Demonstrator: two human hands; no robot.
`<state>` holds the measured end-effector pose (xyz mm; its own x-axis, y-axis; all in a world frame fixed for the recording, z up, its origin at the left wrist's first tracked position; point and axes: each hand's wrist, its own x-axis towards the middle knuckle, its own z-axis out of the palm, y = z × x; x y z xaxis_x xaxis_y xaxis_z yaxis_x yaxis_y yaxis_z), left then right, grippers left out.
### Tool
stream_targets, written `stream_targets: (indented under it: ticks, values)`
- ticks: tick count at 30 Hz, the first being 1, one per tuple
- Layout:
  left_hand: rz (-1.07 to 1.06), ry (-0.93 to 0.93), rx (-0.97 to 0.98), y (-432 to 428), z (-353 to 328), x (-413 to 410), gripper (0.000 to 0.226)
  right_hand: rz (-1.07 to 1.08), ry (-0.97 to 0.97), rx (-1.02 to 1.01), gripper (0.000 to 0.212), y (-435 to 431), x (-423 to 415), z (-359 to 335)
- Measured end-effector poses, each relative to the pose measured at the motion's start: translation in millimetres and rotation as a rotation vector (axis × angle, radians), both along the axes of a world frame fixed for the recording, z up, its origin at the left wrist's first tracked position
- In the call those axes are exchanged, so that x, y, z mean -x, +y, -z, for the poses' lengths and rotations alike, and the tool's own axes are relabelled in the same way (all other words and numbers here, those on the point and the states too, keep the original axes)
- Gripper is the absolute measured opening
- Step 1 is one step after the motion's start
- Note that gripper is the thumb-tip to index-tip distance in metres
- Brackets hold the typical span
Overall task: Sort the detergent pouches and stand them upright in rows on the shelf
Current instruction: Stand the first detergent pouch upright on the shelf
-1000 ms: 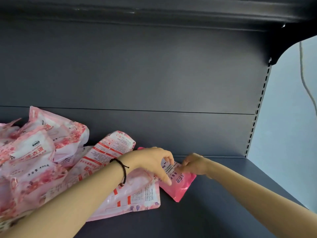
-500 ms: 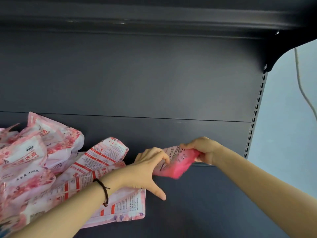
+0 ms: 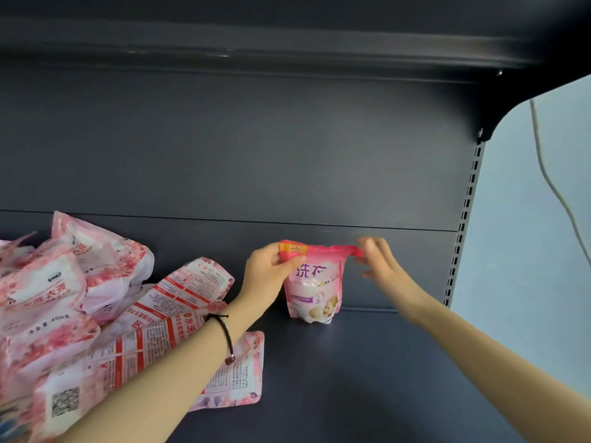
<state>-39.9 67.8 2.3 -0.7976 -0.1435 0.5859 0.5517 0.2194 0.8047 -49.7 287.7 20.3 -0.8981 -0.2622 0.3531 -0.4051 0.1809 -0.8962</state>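
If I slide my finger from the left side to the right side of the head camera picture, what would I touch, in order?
Heap of pink-and-white flowery plastic pouches → left hand → small upright pink pouch → right hand → dark perforated metal shelf upright → pale blue wall.

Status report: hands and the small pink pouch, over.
Left hand pinching small pink pouch, top corner. Right hand at other corner, blurred, grip unclear. Pouch upright on shelf. Pouch pile left, apart.

"NEW", "洗衣" on pink pouch (image 3: 315,282)
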Motion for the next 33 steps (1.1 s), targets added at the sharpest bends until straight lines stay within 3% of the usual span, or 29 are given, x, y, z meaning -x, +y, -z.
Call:
stream_targets:
  ticks: [3, 6, 11, 16, 19, 24, 29, 33]
  values:
    - [-0.003, -0.091, 0.021, 1, 6, 6, 0.015, -0.06, 0.166, -0.079, 0.031, -10, 8, 24]
    - [0.037, -0.193, 0.095, -3, 16, 5, 0.021, 0.18, 0.181, 0.047, 0.016, -25, 21, 26]
    - [-0.125, -0.156, -0.111, 16, 0, 14, 0.012, 0.279, 0.205, 0.076, 0.028, -23, 28, 21]
    - [-0.085, -0.197, -0.276, 66, 2, 28, 0.018, 0.338, 0.13, 0.145, 0.028, 3, 35, 21]
    - [-0.067, -0.177, -0.279, 87, 6, 28, 0.023, 0.319, 0.108, 0.137, 0.026, 21, 35, 27]
    - [-0.09, -0.104, -0.13, 86, 15, 18, 0.034, 0.279, 0.244, -0.001, 0.039, 32, 29, 28]
    - [0.188, -0.199, 0.009, 68, 32, 9, 0.082, 0.264, 0.312, -0.051, 0.039, 44, 29, 19]
    - [0.13, -0.11, 0.04, 80, 36, 9, 0.098, 0.198, 0.215, -0.086, 0.045, 57, 39, 10]
